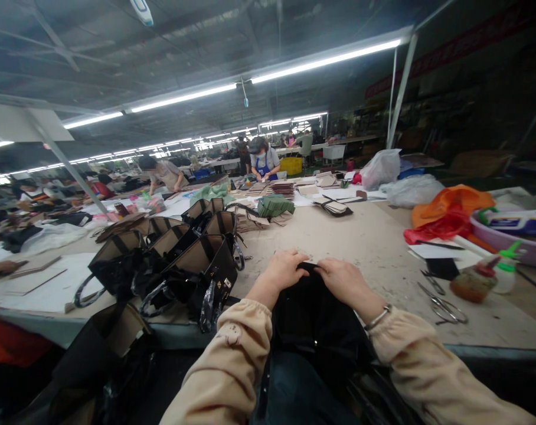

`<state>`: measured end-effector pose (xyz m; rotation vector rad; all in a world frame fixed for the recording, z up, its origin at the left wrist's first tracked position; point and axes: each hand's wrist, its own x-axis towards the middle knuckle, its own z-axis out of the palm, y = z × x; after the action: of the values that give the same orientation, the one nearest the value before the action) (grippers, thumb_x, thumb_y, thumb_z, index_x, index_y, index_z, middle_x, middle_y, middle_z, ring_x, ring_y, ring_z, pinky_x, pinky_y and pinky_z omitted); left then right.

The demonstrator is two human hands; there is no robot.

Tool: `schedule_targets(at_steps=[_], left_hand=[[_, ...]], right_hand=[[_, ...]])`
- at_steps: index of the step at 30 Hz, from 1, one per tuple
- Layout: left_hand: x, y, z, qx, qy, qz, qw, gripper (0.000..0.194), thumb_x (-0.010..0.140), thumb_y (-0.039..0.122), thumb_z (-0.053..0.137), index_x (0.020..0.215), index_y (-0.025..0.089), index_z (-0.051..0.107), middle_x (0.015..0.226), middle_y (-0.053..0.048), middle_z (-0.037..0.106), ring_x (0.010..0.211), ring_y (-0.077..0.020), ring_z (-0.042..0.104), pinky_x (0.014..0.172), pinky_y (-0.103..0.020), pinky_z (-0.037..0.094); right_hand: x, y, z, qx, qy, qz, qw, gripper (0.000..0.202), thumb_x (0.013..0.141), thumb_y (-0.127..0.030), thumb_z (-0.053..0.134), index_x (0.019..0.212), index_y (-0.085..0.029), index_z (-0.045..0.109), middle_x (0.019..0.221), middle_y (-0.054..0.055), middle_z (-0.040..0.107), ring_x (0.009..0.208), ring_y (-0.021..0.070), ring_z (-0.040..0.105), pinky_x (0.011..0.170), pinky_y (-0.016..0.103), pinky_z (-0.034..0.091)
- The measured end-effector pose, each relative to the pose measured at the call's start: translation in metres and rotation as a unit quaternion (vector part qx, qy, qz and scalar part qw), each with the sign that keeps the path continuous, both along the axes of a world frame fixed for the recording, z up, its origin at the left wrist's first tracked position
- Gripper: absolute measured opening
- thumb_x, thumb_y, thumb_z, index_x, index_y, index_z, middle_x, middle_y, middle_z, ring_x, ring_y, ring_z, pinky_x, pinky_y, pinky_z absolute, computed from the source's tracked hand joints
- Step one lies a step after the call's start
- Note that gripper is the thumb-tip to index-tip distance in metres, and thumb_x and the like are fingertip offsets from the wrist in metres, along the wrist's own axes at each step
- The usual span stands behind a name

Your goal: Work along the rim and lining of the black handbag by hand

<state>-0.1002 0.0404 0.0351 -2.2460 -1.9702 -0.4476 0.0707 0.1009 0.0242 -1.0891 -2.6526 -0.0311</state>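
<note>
Head view: the person's left hand [282, 274] and right hand [344, 283] come together at centre, seen against the near part of the worktop [365, 236]
Black material: a soft dark piece [316, 316], perhaps a bag, between the forearms, its top edge at the hands and its body hanging down towards the person's lap
Long axis: it runs from the held edge back towards the person; the short top edge spans the gap between the two hands
Left fingers: drawn nearly closed, pinching the left end of that edge with the thumb
Right fingers: bent in against the right end, also pinching; their undersides are hidden, so how deep the grip goes cannot be told
Nearer hand: neither, since both touch the edge, with the bulk of the material below and between them
Handbags: a group of black handbags [215, 268] with brown linings stands on the worktop to the left, nearer the left hand and apart from it
Scissors: a metal pair [447, 308] lies to the right, beyond the right wrist's bracelet [378, 317]
Bottle: a white squeeze bottle [505, 276] with a green top stands past the scissors, near the lilac basin [522, 247]
</note>
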Motion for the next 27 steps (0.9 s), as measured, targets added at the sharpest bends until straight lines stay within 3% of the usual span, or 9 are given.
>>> schedule_targets(at_steps=[6,27], left_hand=[[-0.004,0.009,-0.003,-0.019,0.013,0.007,1.0,0.016,0.086,0.03,0.056,0.087,0.02,0.068,0.088,-0.006,0.06,0.087,-0.0205,0.058,0.079,-0.029,0.047],[-0.008,0.017,-0.005,-0.05,-0.023,-0.03,0.998,0.02,0.09,0.027,0.051,0.088,0.017,0.068,0.091,-0.007,0.063,0.091,-0.0191,0.058,0.088,-0.029,0.046]], right_hand=[[-0.008,-0.004,0.002,-0.002,-0.007,-0.005,1.0,0.025,0.092,-0.032,0.042,0.087,-0.021,0.064,0.091,0.005,0.068,0.082,0.0166,0.062,0.067,0.026,0.039],[-0.01,-0.002,0.014,0.025,-0.038,0.014,0.999,0.028,0.092,-0.038,0.041,0.094,-0.025,0.065,0.092,0.004,0.069,0.084,0.0198,0.063,0.066,0.028,0.041]])
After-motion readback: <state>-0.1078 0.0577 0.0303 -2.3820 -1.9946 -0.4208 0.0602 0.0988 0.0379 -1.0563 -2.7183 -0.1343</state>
